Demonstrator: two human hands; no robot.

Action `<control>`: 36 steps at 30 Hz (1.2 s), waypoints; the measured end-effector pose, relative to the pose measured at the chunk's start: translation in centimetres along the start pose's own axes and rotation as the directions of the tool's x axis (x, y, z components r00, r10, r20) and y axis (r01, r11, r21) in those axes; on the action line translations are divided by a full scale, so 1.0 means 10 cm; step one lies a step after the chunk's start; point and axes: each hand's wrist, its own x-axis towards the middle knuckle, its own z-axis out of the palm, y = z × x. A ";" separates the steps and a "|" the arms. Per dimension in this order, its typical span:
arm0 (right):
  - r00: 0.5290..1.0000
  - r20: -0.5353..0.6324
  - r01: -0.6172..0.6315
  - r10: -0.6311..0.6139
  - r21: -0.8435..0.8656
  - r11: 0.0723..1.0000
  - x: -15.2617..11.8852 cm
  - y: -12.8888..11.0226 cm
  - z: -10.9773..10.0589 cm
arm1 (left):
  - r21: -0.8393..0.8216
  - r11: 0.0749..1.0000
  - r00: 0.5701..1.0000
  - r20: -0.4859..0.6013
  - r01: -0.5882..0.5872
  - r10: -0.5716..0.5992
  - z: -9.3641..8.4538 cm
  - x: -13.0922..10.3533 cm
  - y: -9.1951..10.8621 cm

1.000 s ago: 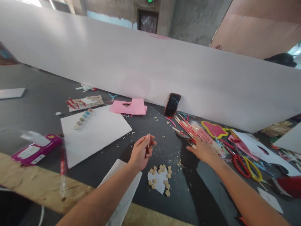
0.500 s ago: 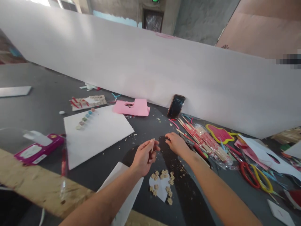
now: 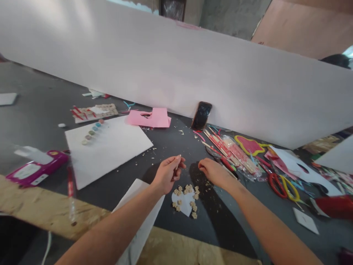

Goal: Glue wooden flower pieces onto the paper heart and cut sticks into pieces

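Observation:
My left hand (image 3: 168, 173) is closed, with a small pale stick pinched between thumb and fingers, above the dark table. To its right, my right hand (image 3: 212, 170) hovers over the table with its fingers curled together; whatever they hold, if anything, is too small to make out. Below and between the hands lies a white paper piece (image 3: 185, 203), partly edged with small beige flower-like clusters (image 3: 196, 192). Beige crumbs are scattered beside it. Under my left forearm is a white sheet (image 3: 135, 191).
A white board (image 3: 110, 145) with small paint pots lies left, near a magenta glue gun (image 3: 41, 170). Pink paper (image 3: 161, 117) and a leaning phone (image 3: 202, 116) stand by the white partition (image 3: 176, 66). Bagged sticks (image 3: 237, 152) and scissors (image 3: 277, 185) lie right.
My right hand has moved a little right and down, away from my left hand. The camera view has tilted down and shifted slightly right.

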 end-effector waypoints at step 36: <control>0.797 -0.255 -0.485 0.547 0.269 0.832 -1.89 -0.15 0.12 | 0.125 0.992 0.999 0.049 -0.004 -0.003 -0.04 -0.06 -0.04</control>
